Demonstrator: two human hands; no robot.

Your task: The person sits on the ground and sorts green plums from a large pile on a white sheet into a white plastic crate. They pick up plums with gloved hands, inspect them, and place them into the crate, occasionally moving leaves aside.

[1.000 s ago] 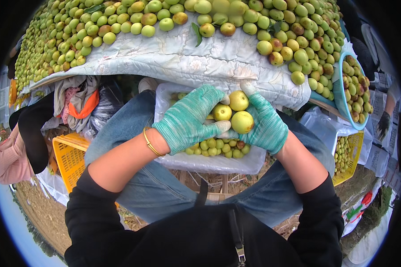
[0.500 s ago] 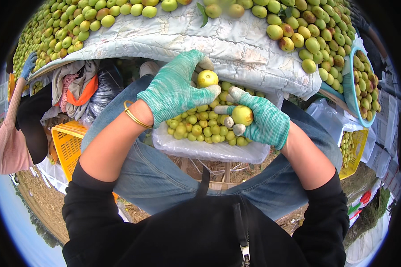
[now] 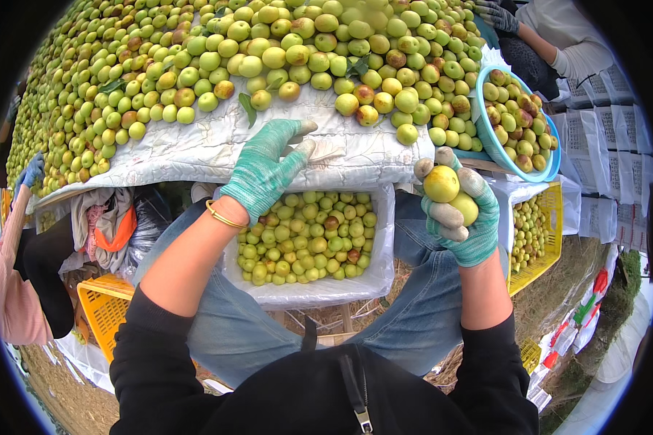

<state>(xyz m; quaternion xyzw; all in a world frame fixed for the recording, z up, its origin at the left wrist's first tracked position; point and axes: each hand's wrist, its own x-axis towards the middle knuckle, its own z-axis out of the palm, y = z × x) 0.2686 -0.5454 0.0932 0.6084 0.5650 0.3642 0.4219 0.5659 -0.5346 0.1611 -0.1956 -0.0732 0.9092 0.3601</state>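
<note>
Clock set to the seated person, 12 dead ahead. From over here: platform draped in a pale floral quilt, bare strip along the near edge, roughly 10 to 1. Beyond that, loose green-yellow fruit heaped 10 through 1, some blushed red-brown. Leaf at 11 by the heap's edge. Light-blue basin at 2, platform's corner; can't tell what it rests on.
</note>
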